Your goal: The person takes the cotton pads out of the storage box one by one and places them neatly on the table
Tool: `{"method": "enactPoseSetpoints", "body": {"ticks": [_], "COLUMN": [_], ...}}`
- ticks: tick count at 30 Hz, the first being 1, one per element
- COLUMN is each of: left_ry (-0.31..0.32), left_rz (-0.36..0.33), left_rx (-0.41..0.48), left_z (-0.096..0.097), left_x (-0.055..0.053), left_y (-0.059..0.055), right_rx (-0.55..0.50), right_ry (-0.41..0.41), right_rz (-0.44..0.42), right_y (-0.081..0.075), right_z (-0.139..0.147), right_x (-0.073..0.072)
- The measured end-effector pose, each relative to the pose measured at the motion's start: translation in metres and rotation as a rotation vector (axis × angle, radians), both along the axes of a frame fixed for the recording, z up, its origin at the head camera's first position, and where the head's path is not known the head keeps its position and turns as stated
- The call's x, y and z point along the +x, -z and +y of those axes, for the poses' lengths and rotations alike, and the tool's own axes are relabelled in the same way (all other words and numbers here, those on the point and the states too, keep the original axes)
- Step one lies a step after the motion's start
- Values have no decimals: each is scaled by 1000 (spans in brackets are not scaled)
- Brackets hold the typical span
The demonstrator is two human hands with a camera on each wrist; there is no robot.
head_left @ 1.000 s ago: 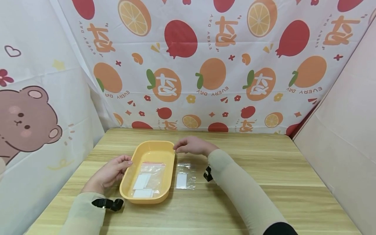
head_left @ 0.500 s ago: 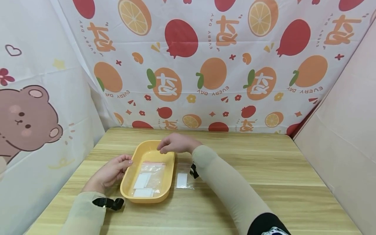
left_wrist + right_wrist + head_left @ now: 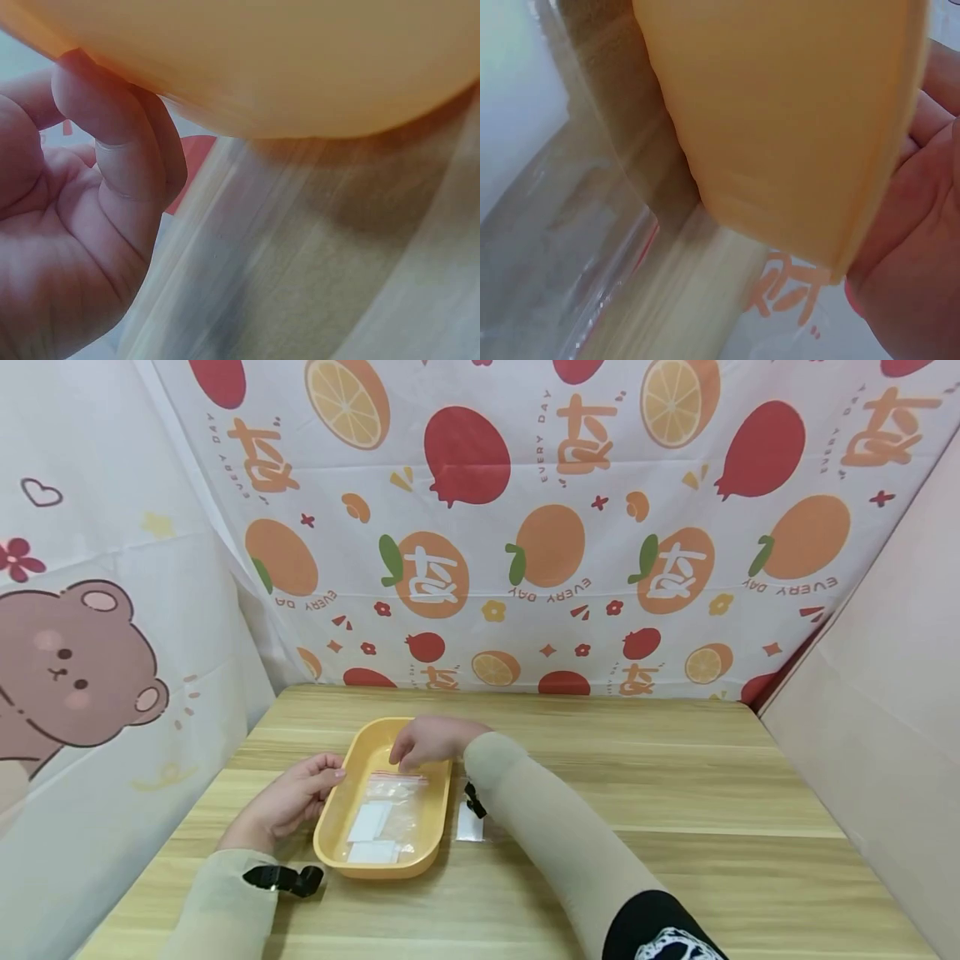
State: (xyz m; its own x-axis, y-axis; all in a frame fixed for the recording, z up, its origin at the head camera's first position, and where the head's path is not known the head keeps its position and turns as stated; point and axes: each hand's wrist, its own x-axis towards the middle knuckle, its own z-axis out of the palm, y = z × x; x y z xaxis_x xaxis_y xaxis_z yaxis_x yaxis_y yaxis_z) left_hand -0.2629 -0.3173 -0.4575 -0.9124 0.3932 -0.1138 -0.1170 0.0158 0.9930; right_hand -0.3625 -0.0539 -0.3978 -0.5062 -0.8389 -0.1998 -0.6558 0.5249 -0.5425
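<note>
A yellow oval-ended tray [image 3: 320,847] stands on the table. My left hand [image 3: 292,797] holds its left rim, thumb over the edge and fingers against the outer wall, as the left wrist view [image 3: 112,150] also shows. Inside lie clear zip bags [image 3: 403,810] with red seal lines and white cards [image 3: 369,822]. My right hand [image 3: 435,741] reaches over the far right rim, fingers pointing down, fingertips right at the bags' sealed end. In the right wrist view the tray wall [image 3: 780,135] hides these fingertips, so I cannot tell whether they pinch a bag.
Right of the tray, partly under my right forearm, another clear bag with a white card [image 3: 470,823] lies on the wooden table [image 3: 675,793]. A fruit-print cloth [image 3: 495,610] hangs behind the table, with pale cloth walls at both sides.
My right hand has moved left from beside the tray's far right rim to over the tray, then down to the bags inside. My left hand has stayed on the rim.
</note>
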Motion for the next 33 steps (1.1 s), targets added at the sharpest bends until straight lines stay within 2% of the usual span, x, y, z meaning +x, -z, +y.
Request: {"method": "enactPoseSetpoints", "body": {"ticks": [4,11,18,26,33], "left_ry": [13,15,19,14,-10], "left_rz": [-14,-15,-10,-11,-8], "left_rx": [18,15,3,1,-35], "left_z": [1,1,1,1,1], "left_x": [-1,-2,-3,-5,-3], "left_y": [0,1,1,2,1], "right_rx": [44,129,197,216,238], "right_ry": [19,0,64,85,25], "right_rz": [5,-4,35,89,152], "right_y": [5,18,34,31,31], "right_z": [-6,-18,-28,-29,-29], "right_x": [-3,-4,-1,6,5]}}
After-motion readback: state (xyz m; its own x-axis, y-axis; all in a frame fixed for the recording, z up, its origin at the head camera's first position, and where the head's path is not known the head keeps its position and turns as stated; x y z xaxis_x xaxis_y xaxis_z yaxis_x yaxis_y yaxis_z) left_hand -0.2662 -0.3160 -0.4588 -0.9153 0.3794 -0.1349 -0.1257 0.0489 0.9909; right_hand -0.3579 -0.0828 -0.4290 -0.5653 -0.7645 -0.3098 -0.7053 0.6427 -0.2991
